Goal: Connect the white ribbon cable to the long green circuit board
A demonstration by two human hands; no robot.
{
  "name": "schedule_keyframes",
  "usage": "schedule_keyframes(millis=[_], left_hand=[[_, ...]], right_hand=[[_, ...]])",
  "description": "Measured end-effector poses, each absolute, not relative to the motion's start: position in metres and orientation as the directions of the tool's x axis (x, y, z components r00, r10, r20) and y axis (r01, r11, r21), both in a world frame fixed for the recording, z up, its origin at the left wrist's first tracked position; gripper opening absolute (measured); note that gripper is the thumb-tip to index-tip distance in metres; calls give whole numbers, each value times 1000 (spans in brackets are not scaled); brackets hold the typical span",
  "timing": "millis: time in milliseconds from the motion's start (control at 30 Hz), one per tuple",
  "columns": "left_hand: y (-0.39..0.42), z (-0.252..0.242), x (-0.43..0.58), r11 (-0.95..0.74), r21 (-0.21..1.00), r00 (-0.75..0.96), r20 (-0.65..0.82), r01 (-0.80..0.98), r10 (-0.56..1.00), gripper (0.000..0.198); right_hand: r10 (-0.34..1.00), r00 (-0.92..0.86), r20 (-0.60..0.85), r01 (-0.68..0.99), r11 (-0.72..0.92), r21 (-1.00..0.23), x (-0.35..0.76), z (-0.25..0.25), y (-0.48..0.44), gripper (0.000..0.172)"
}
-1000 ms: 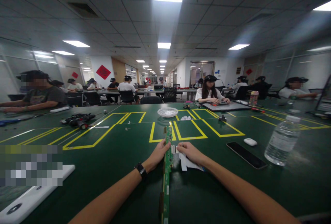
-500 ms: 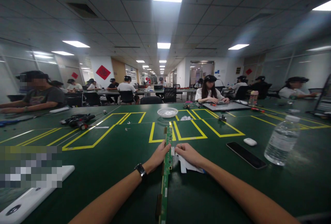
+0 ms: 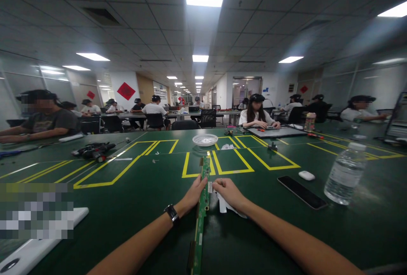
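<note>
A long, narrow green circuit board [image 3: 201, 215] lies on the green table, running away from me. My left hand [image 3: 192, 194], a black watch on its wrist, rests against the board's left edge with its fingers pressed on it. My right hand [image 3: 228, 191] is curled at the board's right edge, fingertips pinching a small white piece [image 3: 210, 187] attached there. A white paper slip [image 3: 223, 205] lies partly under my right hand.
A black phone [image 3: 301, 192], white earbud case [image 3: 307, 175] and water bottle [image 3: 345, 174] sit to the right. A white dish [image 3: 205, 139] stands beyond the board, black tools [image 3: 92, 150] at the left, a white tray [image 3: 38, 245] near left. Several seated people work around.
The view has shifted slightly, and the board's near end now angles a little to the left. Both hands stay at the board's edges in nearly the same grip.
</note>
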State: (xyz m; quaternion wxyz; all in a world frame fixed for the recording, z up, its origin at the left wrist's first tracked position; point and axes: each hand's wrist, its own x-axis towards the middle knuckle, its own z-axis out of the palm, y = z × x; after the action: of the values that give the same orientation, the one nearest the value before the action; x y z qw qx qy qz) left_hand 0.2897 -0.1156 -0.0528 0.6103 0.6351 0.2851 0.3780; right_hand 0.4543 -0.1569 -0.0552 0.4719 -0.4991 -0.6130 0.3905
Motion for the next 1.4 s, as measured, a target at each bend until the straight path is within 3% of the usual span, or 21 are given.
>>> schedule_keyframes(millis=[400, 567, 733, 900, 967, 1067, 1200, 1300, 1400], left_hand=[[-119, -56, 291, -67, 984, 567, 151, -165, 810, 58], [-118, -57, 293, -84, 989, 559, 140, -125, 817, 59], [-112, -58, 294, -137, 985, 563, 172, -105, 808, 51], [-90, -57, 281, -241, 971, 419, 216, 7, 882, 46], [-80, -56, 272, -256, 963, 315, 218, 85, 924, 42], [-70, -55, 262, -255, 955, 210, 221, 154, 952, 38], [-68, -55, 261, -297, 931, 196, 257, 212, 946, 35], [-70, -56, 265, -380, 892, 262, 316, 246, 912, 34], [-71, -58, 268, -443, 860, 327, 355, 254, 876, 33]], right_hand=[[983, -43, 179, 253, 184, -950, 455, -53, -159, 27], [978, -85, 191, 327, 208, -922, 460, -52, -157, 28], [978, -182, 105, 411, 173, -895, 473, -42, -154, 32], [992, 0, 125, 537, 105, -837, 509, -35, -145, 35], [972, 121, 199, 652, 74, -755, 532, -33, -140, 36], [918, 282, 280, 859, -111, -501, 572, -33, -137, 35], [850, 387, 359, 922, -342, -183, 614, -36, -138, 27], [888, 253, 385, 967, -240, -82, 627, -41, -137, 25], [943, 79, 323, 997, -67, -48, 627, -47, -133, 22]])
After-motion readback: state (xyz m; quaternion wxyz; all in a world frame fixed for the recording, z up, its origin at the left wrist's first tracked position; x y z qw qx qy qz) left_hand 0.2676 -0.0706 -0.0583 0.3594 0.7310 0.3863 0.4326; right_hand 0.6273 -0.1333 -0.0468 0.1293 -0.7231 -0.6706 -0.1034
